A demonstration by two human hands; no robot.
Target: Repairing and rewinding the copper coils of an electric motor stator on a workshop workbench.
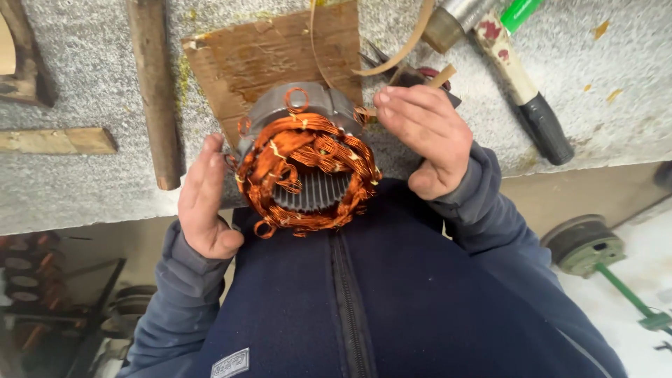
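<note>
Between open-fingered left hand (pixel 206 199) and right hand (pixel 423 136): copper-wound stator (pixel 304 164), touched, ungripped.

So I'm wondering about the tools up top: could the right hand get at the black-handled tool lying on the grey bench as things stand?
Probably yes. The right hand rests open against the copper-wound motor stator, gripping nothing, and the bench between it and the black-handled tool looks bare.

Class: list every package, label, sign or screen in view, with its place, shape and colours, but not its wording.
Label: small rectangular patch, pale grey with dark print, sewn low on the navy jacket, bottom centre-left.
No packages, signs or screens.
</note>
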